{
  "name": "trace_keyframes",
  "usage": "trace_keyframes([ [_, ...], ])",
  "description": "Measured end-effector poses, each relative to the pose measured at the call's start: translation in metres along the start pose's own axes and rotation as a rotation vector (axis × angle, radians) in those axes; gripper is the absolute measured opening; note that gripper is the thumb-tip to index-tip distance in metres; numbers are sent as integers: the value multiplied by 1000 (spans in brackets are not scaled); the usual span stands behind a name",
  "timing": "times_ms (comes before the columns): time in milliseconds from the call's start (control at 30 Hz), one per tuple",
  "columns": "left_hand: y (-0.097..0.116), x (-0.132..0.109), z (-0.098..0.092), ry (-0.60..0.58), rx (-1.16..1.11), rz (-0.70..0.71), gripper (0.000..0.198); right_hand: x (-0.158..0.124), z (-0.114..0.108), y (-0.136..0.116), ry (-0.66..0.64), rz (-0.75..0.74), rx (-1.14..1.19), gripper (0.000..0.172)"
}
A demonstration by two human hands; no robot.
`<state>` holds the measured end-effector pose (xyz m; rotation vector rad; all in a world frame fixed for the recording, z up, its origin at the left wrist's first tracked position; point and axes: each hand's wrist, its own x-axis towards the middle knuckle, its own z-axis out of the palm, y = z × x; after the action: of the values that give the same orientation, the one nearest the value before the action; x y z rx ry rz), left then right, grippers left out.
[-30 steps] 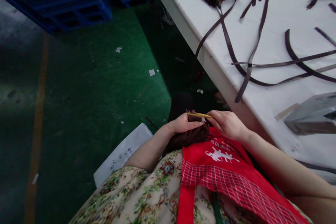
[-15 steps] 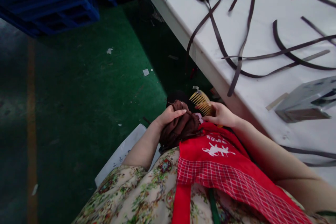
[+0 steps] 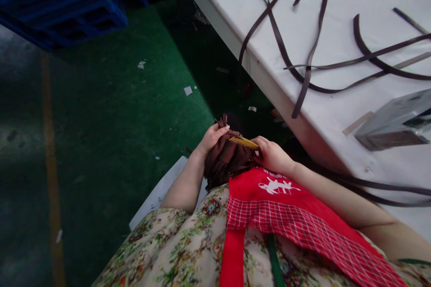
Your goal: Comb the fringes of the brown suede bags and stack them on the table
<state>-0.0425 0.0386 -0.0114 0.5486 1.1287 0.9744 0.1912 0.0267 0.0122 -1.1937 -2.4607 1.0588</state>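
In the head view, the left fingers (image 3: 221, 132) pinch the upper end of a brown fringed bundle (image 3: 225, 156), probably a soft bag, with narrow strip ends poking up just past the thumb. The bundle hangs in folds below and between the two sets of fingers, close to the red apron (image 3: 278, 189). The right fingers (image 3: 263, 145) grip a yellow wide-toothed comb (image 3: 244, 143) by its near end, teeth pointing toward the left fingers; whether they are in among the strips cannot be told. The bundle looks light, limp and pliable, likely to sag unless pinched high, near the strip ends. The comb seems light and stiff, perhaps smooth, its thin teeth the fragile part, so its solid back or end suits a hold. Beyond the right fingers stands the white bench (image 3: 328, 119), carrying dark straps (image 3: 279, 44).
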Motion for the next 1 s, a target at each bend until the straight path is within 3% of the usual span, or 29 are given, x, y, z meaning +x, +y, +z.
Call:
trace_keyframes([
  [67, 5, 5, -1, 11, 139, 50, 41, 0, 1, 2, 22, -30, -42, 29],
  [100, 10, 6, -2, 78, 253, 111, 40, 1, 1, 4, 36, -44, -38, 25],
  [200, 32, 6, 0, 395, 652, 465, 43, 5, -1, 6, 75, -43, 44, 8],
  [233, 41, 4, 3, 425, 752, 589, 44, 6, -3, 5, 80, -37, 76, 7],
  [267, 49, 3, 7, 366, 819, 681, 44, 8, -5, 3, 81, -34, 100, 9],
  [300, 56, 2, 12, 230, 850, 721, 41, 9, -8, 0, 80, -39, 115, 11],
  [333, 61, 3, 17, 45, 851, 699, 36, 11, -12, -2, 84, -46, 121, 11],
  [400, 64, 9, 25, -326, 792, 518, 28, 15, -19, -8, 116, -51, 111, 12],
  [433, 62, 13, 28, -462, 755, 396, 24, 17, -23, -10, 136, -42, 104, 13],
  [500, 54, 23, 30, -600, 700, 184, 18, 23, -30, -11, 167, -3, 95, 15],
  [600, 43, 29, 31, -671, 709, 25, 24, 33, -34, -8, 169, 84, 149, 13],
  [767, 31, 19, 37, -763, 672, -96, 34, 43, -28, 0, 151, 195, 375, 14],
  [867, 23, 12, 34, -705, 508, -84, 36, 36, -20, 0, 179, 283, 483, 16],
  [1000, 14, 7, 18, -533, 343, -24, 35, 13, -7, -10, 120, 263, 623, 38],
])
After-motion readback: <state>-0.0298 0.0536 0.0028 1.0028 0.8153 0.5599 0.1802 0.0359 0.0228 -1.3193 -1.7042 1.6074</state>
